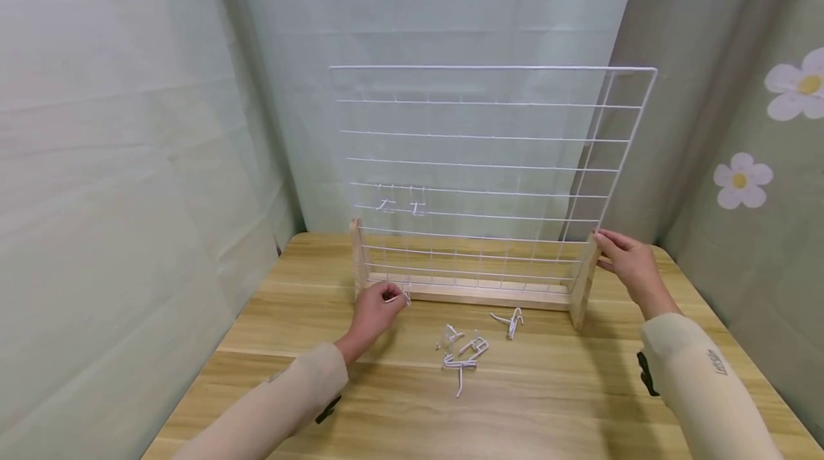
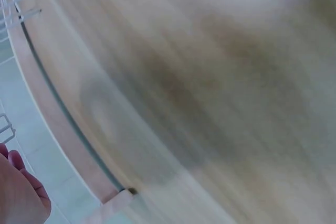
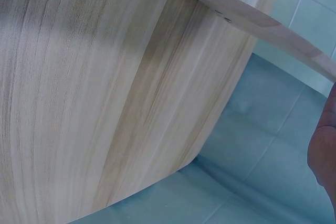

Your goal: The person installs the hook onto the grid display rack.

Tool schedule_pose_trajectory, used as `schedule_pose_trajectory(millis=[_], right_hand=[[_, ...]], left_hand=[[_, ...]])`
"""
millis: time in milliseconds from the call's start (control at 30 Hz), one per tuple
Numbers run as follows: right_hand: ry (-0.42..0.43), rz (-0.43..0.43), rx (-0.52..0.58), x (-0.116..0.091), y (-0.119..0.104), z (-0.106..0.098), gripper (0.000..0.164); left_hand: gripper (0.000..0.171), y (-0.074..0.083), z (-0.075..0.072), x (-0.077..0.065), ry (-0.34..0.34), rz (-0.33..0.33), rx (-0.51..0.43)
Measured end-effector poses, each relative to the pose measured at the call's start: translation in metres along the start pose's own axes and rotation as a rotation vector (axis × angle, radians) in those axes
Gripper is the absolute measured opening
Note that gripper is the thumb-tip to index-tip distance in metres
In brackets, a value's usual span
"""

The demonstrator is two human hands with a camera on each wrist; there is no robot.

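A white wire grid point(image 1: 479, 169) stands upright in a wooden stand point(image 1: 476, 293). My left hand point(image 1: 375, 311), low in front of the stand's left part, pinches a small white wire hook point(image 2: 6, 128); the fingers hide part of it in the head view. With thumb and fingers, my right hand point(image 1: 627, 267) grips the top of the stand's right wooden upright point(image 1: 584, 281). That hand shows at the edge of the right wrist view. Two white hooks point(image 1: 418, 208) hang on the left half of the grid.
Several loose white hooks point(image 1: 460, 364) lie in a small pile on the wooden table point(image 1: 541, 403), and another hook point(image 1: 513, 323) lies closer to the stand. Pale green curtains point(image 1: 161, 159) enclose the table's sides and back.
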State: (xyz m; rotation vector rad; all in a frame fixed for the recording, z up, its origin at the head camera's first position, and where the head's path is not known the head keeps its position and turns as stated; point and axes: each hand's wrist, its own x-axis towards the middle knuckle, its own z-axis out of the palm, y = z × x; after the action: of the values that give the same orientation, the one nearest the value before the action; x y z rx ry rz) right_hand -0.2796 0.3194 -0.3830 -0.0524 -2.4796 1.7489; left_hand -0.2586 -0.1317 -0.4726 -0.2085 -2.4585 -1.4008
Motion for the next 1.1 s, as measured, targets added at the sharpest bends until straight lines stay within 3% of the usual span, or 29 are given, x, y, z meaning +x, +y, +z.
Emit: schedule_pose_trajectory(millis=[467,1100], right_hand=[[0.008,-0.008,-0.007,0.001,0.002,-0.001,0.066],[0.001,-0.014,-0.002,0.001,0.002,-0.001,0.065]], left_hand=[[0.005,0.014,-0.003,0.025,0.201,0.013,0.114],[0.005,0.034,0.000,0.050,0.393,-0.001,0.109]])
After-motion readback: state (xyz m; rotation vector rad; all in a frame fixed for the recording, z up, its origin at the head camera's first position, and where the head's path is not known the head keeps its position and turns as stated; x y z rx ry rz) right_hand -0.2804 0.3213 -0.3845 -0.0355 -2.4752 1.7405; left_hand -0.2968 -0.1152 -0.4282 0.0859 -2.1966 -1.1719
